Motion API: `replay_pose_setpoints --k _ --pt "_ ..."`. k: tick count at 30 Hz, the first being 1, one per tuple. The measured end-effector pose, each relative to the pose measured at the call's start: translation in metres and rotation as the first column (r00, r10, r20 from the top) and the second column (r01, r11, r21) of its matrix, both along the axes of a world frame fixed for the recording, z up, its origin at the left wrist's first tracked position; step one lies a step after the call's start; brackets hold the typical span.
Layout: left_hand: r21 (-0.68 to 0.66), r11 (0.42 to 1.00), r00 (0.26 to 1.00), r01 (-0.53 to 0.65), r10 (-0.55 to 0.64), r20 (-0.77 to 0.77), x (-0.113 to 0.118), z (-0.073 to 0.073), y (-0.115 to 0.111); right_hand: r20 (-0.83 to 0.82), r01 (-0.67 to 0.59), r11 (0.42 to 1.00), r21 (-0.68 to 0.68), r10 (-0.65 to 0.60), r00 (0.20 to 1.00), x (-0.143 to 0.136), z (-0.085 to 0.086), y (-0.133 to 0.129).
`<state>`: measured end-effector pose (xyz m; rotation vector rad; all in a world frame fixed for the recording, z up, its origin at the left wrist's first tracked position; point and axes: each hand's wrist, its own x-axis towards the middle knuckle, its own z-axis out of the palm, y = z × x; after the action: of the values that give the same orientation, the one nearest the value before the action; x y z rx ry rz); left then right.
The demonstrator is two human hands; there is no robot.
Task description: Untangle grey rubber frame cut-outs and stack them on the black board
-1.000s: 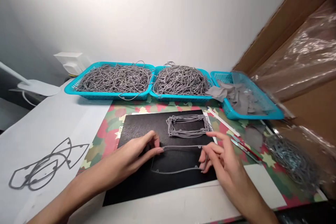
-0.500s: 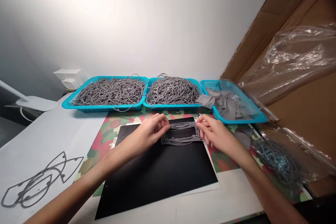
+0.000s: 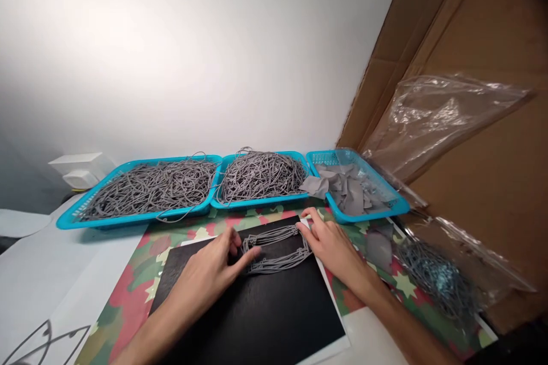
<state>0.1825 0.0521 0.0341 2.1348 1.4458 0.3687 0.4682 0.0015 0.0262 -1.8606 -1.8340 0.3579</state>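
Note:
A stack of thin grey frame-like loops [image 3: 278, 265] lies in a rough rectangle on the black board [image 3: 265, 313]. My left hand [image 3: 214, 265] is at the stack's left end, its thumb stretched over the near corner and apart from the curled fingers. At the right end is my right hand [image 3: 331, 239], with the thumb at the far right corner and the index finger spread away from it. Both hands look open around the ends; whether the hidden fingertips touch the loops I cannot tell.
Two blue baskets [image 3: 141, 219] [image 3: 265, 201] piled with grey loops stand along the wall. A third blue basket [image 3: 402, 208] holds grey sheet pieces [image 3: 353, 197]. Bagged loops [image 3: 440, 282] lie at right, before a cardboard box [image 3: 475, 194]. Loose loops [image 3: 47, 342] lie at lower left.
The view has shifted, so everything sits lower and further left. My fingers have loosened from the stack's ends and spread apart, and the stack now rests on the board.

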Motion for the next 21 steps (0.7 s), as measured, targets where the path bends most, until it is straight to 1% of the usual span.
replay_pose_setpoints --k 2,3,5,7,10,12,14,15,17,19,21 --pt "-0.03 0.999 0.98 -0.025 0.019 -0.2 0.002 0.006 -0.004 0.03 0.037 0.998 0.043 -0.038 0.999 0.001 -0.001 -0.002" --pt "-0.031 0.999 0.962 -0.035 0.025 -0.273 0.003 0.009 -0.005 0.042 0.053 0.996 0.067 -0.056 0.998 0.0 0.0 -0.003" --pt "-0.01 0.999 0.923 -0.042 0.035 -0.384 0.005 0.015 -0.005 0.066 0.073 0.991 0.115 -0.081 0.994 -0.002 0.005 -0.005" --pt "0.013 1.0 0.88 -0.022 0.026 -0.474 0.006 0.017 -0.004 0.089 0.084 0.983 0.161 -0.099 0.991 -0.003 0.012 -0.006" --pt "-0.005 1.0 0.842 0.02 -0.02 -0.54 0.011 0.019 -0.005 0.114 0.12 0.969 0.217 -0.147 0.982 0.01 0.032 0.001" --pt "-0.026 0.999 0.84 0.031 -0.041 -0.542 0.015 0.02 -0.009 0.124 0.167 0.957 0.238 -0.2 0.972 0.032 0.051 0.013" --pt "-0.036 0.999 0.836 0.034 -0.048 -0.546 0.02 0.023 -0.014 0.132 0.188 0.957 0.221 -0.22 0.967 0.057 0.07 0.028" --pt "-0.037 0.999 0.834 0.034 -0.049 -0.55 0.023 0.025 -0.016 0.14 0.175 0.964 0.199 -0.204 0.969 0.068 0.079 0.036" --pt "-0.037 0.999 0.836 0.027 -0.043 -0.547 0.026 0.027 -0.019 0.16 0.072 0.988 0.136 -0.093 0.983 0.081 0.094 0.047" --pt "-0.03 0.999 0.853 0.023 -0.035 -0.521 0.027 0.025 -0.02 0.18 -0.089 0.995 0.048 0.079 0.98 0.079 0.104 0.054" --pt "-0.007 1.0 0.878 0.022 -0.023 -0.479 0.027 0.021 -0.02 0.194 -0.209 0.977 -0.041 0.213 0.958 0.066 0.108 0.058"
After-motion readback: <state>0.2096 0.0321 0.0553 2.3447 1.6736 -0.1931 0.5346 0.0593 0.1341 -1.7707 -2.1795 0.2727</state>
